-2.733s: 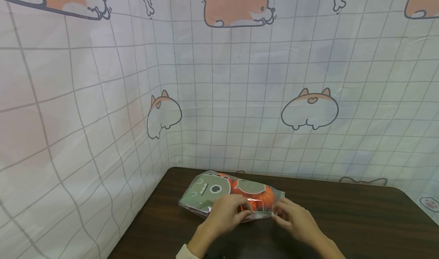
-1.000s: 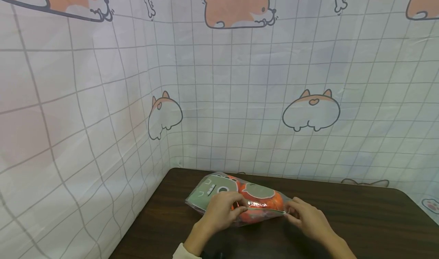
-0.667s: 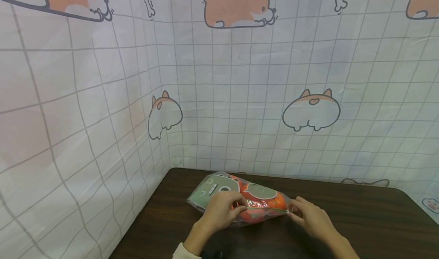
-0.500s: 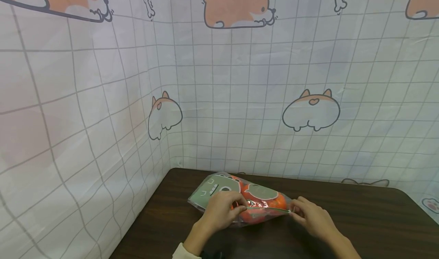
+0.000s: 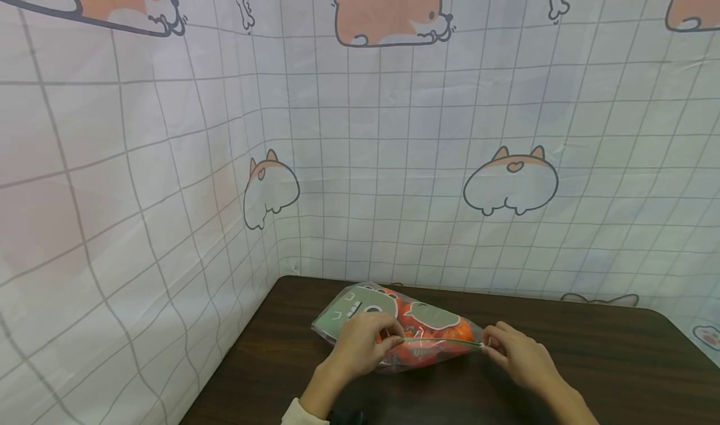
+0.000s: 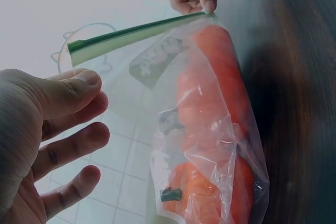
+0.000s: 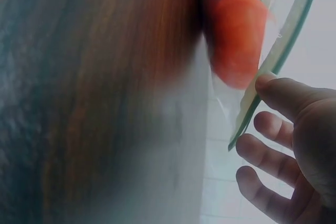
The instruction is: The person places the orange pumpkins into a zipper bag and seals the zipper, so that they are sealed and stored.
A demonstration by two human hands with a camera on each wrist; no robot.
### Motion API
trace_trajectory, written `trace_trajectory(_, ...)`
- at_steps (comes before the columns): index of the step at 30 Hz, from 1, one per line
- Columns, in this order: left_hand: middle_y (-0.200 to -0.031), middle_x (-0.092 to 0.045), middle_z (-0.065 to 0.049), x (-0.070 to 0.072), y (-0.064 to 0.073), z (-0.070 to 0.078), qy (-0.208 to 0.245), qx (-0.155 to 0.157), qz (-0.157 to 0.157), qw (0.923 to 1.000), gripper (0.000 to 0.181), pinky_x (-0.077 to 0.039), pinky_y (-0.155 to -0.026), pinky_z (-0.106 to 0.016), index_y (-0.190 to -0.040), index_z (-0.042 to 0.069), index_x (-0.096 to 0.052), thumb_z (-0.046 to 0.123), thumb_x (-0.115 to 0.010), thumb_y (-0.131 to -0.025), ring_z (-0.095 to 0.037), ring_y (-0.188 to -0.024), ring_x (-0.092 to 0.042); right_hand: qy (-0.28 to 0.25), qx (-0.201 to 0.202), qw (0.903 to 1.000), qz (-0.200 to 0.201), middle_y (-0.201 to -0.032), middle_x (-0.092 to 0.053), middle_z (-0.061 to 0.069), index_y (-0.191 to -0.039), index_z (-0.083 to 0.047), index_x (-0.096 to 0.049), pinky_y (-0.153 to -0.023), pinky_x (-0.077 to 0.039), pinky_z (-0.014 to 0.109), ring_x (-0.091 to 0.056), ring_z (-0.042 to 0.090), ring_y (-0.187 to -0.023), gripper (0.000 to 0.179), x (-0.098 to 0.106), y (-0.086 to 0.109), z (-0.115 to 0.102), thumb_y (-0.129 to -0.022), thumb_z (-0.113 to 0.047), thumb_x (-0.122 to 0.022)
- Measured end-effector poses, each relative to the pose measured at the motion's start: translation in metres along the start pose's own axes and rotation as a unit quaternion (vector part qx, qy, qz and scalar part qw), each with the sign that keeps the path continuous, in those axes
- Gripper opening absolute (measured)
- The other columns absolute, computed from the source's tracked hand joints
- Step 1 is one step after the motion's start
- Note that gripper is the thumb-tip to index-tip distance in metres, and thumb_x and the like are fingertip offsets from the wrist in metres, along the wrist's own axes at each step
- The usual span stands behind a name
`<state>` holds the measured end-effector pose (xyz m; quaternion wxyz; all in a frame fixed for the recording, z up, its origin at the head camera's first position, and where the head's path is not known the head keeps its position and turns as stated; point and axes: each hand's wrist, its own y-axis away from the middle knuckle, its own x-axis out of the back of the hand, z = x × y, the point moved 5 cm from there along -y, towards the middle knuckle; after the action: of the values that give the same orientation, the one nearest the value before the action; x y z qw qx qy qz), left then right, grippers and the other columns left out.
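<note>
A clear zip bag with a green cartoon monster print lies on the table, holding several rounded orange-red things; one shows a green stem-like piece. My left hand pinches its near edge at the left part of the green zip strip. At the strip's right end, my right hand pinches between thumb and index finger, the strip drawn nearly straight between both hands. In the right wrist view, the right thumb presses on the zip strip, the other fingers loosely bent and spread.
The dark brown wooden table ends at a white, grid-patterned cloth backdrop with cartoon dogs, at the back and left. A small dark object shows at the bottom edge near the left wrist.
My right hand has moved to the right with its end of the zip strip, and more strip shows between the hands. The bag has shifted slightly right; my left hand has barely moved.
</note>
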<state>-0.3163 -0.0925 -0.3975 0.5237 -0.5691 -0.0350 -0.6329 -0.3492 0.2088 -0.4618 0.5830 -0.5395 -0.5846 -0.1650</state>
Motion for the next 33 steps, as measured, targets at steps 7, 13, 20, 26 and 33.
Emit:
trace_trajectory(7,-0.085,-0.073,0.015,0.002,-0.001,0.001,0.014,0.014,-0.008,0.9998,0.005,-0.047,-0.07,-0.017,-0.088,0.025,-0.076,0.023,-0.08,-0.086,0.006,-0.073,-0.057,0.013,0.008,0.9998,0.017,-0.084,-0.05,-0.018,-0.098,-0.027,-0.066,-0.045,-0.031,0.012,-0.038,-0.008,-0.061,0.016,0.002,0.0,0.006,-0.089,-0.022,-0.077)
trace_trajectory(13,-0.085,-0.073,0.015,0.003,-0.001,0.002,0.015,0.013,-0.007,0.9998,0.004,-0.047,-0.069,-0.017,-0.088,0.025,-0.076,0.024,-0.079,-0.087,0.006,-0.073,-0.057,0.024,-0.01,0.9996,0.011,-0.085,-0.051,-0.018,-0.098,-0.029,-0.065,-0.045,-0.031,0.013,-0.039,-0.007,-0.061,0.016,0.004,0.001,0.012,-0.089,-0.024,-0.078)
trace_trajectory(20,-0.085,-0.074,0.014,0.001,-0.001,0.001,0.006,0.013,-0.01,0.9998,0.004,-0.048,-0.07,-0.017,-0.089,0.025,-0.075,0.024,-0.079,-0.088,0.006,-0.075,-0.058,0.029,-0.022,0.9993,0.008,-0.089,-0.056,-0.017,-0.098,-0.03,-0.066,-0.045,-0.032,0.014,-0.045,-0.008,-0.065,0.016,0.006,0.003,0.02,-0.089,-0.024,-0.078)
trace_trajectory(26,-0.085,-0.073,0.014,0.002,0.0,0.0,0.007,0.016,-0.009,0.9998,0.005,-0.048,-0.07,-0.018,-0.089,0.025,-0.075,0.023,-0.079,-0.087,0.006,-0.075,-0.058,0.035,-0.024,0.999,0.014,-0.089,-0.058,-0.016,-0.098,-0.029,-0.066,-0.044,-0.032,0.014,-0.049,-0.007,-0.066,0.016,0.007,0.004,0.024,-0.088,-0.023,-0.078)
trace_trajectory(33,-0.085,-0.073,0.015,0.002,0.0,-0.001,0.004,0.017,-0.008,0.9998,0.005,-0.048,-0.071,-0.019,-0.088,0.026,-0.074,0.025,-0.079,-0.087,0.005,-0.076,-0.058,0.038,-0.029,0.9988,0.013,-0.089,-0.057,-0.016,-0.098,-0.029,-0.065,-0.043,-0.031,0.014,-0.046,-0.007,-0.065,0.016,0.008,0.006,0.027,-0.089,-0.024,-0.077)
